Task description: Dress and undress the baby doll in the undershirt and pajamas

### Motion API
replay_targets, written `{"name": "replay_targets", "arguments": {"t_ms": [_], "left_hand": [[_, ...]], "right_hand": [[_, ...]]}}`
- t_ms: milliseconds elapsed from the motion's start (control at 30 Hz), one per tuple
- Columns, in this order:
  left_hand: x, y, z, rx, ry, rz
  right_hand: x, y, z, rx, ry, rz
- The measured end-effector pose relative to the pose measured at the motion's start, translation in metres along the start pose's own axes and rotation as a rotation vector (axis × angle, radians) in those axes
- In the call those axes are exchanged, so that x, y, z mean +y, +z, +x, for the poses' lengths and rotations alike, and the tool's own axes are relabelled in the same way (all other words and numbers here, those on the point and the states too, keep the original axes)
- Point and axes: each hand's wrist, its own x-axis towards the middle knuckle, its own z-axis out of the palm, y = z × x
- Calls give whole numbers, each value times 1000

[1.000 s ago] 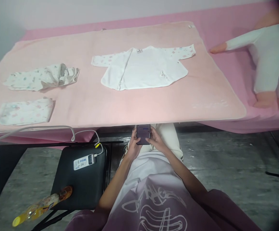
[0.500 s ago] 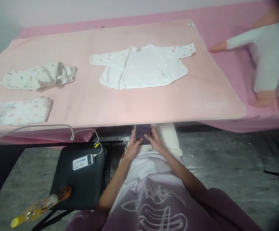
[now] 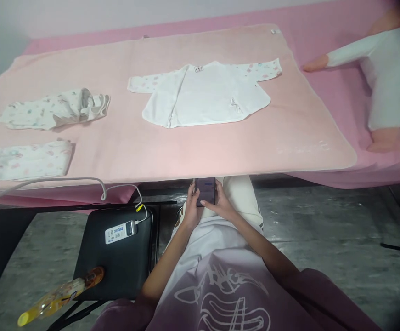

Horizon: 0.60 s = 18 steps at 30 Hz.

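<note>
Over my lap, just under the table's front edge, a smartphone [image 3: 205,189] with a lit, dark-toned screen is held in both hands. My left hand [image 3: 192,209] grips its left side, thumb on the screen's edge. Around the right side wraps my right hand [image 3: 221,202], its thumb reaching across the lower screen. Beyond the phone, a white baby shirt [image 3: 206,99] lies spread on the pink mat [image 3: 127,151], with patterned sleeves out to both sides. To the left are a loosely bunched patterned garment [image 3: 48,110] and a neatly folded patterned cloth [image 3: 30,160].
A baby doll [image 3: 389,78] in white clothing lies at the right on the pink tablecloth [image 3: 327,101]. Left of me, a black stool [image 3: 117,271] carries a power bank [image 3: 120,232] with a white cable [image 3: 65,180] and a yellow-capped bottle [image 3: 62,296].
My left thumb has drawn back toward the phone's left edge, and my right thumb has slid left across the lower screen. The garments have not moved.
</note>
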Motion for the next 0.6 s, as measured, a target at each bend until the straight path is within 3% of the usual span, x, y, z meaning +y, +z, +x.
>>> {"name": "replay_targets", "arguments": {"t_ms": [200,600], "left_hand": [[0,-1,0,-27,6,-30],[2,-2,-1,-51,-12,-59]], "right_hand": [[4,2,2,47,-1,-89],[5,-15,1,-34,-8,-45]]}}
